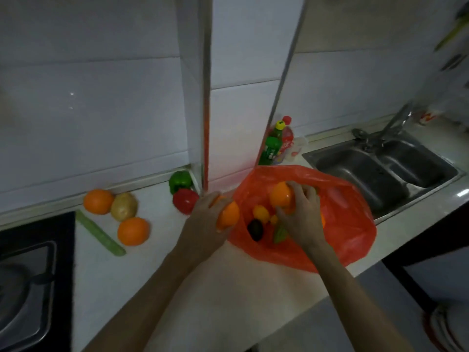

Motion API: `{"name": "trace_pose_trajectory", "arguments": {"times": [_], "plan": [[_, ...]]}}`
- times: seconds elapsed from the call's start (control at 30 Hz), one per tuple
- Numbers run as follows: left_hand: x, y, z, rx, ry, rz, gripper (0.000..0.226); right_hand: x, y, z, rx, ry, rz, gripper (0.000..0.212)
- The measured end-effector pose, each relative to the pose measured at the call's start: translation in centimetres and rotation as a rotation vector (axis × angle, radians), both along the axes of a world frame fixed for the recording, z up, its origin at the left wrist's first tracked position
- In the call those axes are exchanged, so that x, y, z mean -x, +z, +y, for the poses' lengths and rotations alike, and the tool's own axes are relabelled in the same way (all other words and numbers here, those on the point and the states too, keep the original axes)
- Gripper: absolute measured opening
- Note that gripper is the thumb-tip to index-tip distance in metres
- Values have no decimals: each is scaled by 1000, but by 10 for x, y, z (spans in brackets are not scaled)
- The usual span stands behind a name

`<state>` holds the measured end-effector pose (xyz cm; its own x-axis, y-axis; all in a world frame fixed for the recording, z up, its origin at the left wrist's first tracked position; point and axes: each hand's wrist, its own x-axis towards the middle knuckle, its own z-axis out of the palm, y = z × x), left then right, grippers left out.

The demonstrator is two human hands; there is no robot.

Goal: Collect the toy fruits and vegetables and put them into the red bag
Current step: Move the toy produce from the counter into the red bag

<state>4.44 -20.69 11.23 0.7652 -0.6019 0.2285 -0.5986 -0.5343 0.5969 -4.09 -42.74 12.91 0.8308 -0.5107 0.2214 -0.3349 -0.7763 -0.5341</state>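
The red bag [350,214] lies open on the white counter beside the sink. My right hand [302,212] is over the bag's mouth, shut on an orange [279,194]. My left hand [208,214] grips another orange [229,215] at the bag's left rim. Inside the bag lie a small yellow fruit [261,213], a dark avocado [255,229] and a green leafy piece [279,235]. Left on the counter are two oranges [99,201] [133,231], a potato [124,206], a pale green cucumber [100,233], a green pepper [180,181] and a red pepper [185,200].
A steel double sink [385,171] with a tap sits at the right. Green and red bottles [272,148] stand by the wall behind the bag. A black stove [33,275] fills the left edge. The counter's front edge runs below my arms.
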Motion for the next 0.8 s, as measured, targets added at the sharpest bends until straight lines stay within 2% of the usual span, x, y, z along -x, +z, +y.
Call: {"name": "trace_pose_trajectory", "arguments": {"times": [0.13, 0.3, 0.47, 0.6, 0.8], "plan": [[5, -5, -64, 6, -74, 4, 52, -2, -8, -50, -77, 14, 71, 67], [6, -31, -114, -106, -44, 76, 58, -30, -27, -88, -161, 192, 175, 66], [-5, -65, -120, -214, 58, 169, 64, -66, -52, -95, -148, 374, 261, 69], [-12, -75, -117, -262, 132, 151, 62, -86, -66, -95, -124, 476, 326, 65], [-21, -85, -117, -288, 164, 141, 61, -103, -79, -97, -107, 519, 382, 62]]}}
